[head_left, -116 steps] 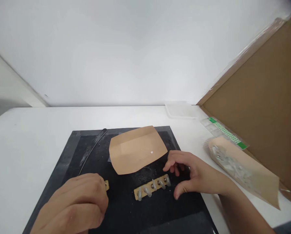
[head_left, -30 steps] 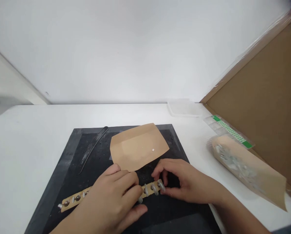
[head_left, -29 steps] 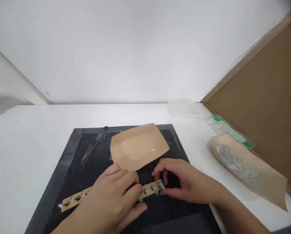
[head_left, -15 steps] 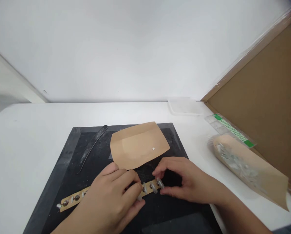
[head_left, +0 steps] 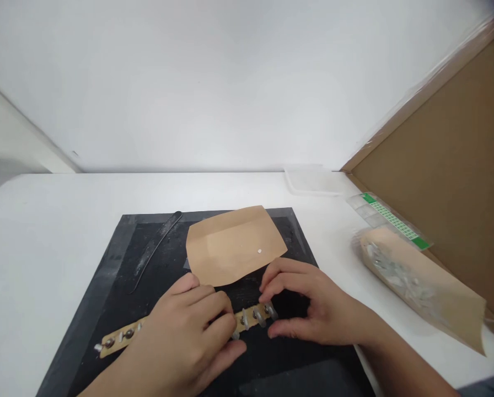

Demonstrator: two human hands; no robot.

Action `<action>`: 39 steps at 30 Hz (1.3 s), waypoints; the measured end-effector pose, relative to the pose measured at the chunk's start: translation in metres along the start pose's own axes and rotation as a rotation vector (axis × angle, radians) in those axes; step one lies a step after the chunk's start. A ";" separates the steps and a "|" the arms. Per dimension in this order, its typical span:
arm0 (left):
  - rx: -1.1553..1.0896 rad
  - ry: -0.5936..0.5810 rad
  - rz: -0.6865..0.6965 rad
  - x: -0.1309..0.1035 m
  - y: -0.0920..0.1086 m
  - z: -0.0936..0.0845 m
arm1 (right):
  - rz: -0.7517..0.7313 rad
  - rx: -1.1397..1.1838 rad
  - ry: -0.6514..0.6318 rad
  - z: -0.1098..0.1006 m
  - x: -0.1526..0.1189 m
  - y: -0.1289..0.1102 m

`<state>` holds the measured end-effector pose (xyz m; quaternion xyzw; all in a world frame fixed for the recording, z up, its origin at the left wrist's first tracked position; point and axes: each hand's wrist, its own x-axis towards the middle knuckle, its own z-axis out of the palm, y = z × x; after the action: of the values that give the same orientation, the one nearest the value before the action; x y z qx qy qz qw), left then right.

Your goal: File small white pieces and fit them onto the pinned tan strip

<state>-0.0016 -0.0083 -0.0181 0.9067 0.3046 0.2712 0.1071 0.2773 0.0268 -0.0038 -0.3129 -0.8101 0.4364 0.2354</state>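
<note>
A narrow tan strip lies slantwise on the black mat, carrying dark round studs and clear pieces that look like false nail tips. My left hand is curled over the strip's middle and hides that part. Its fingers are closed there, pressing on the strip beside a clear piece. At the strip's right end, my right hand has thumb and fingertips apart, on either side of the last clear piece. A small white bit sits at the left end.
A tan paper sheet with a white speck lies on the black mat. Left of it is a thin dark file-like strip. On the right are a bag of clear pieces, a green-and-white labelled packet and a clear tray.
My right thumb and fingertips have spread slightly around the end clear piece. My left hand has shifted a little left and stays over the strip.
</note>
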 end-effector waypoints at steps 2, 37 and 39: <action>0.008 -0.002 0.014 0.001 0.000 -0.002 | -0.012 0.005 0.024 0.002 0.001 0.000; 0.134 0.198 0.091 0.009 0.010 -0.008 | -0.318 -0.461 0.126 0.018 0.002 -0.010; 0.156 0.168 0.113 0.010 0.013 -0.004 | -0.342 -0.438 0.097 0.020 0.003 -0.012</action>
<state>0.0095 -0.0124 -0.0057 0.9021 0.2813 0.3272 -0.0050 0.2582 0.0127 -0.0036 -0.2356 -0.9138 0.1895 0.2711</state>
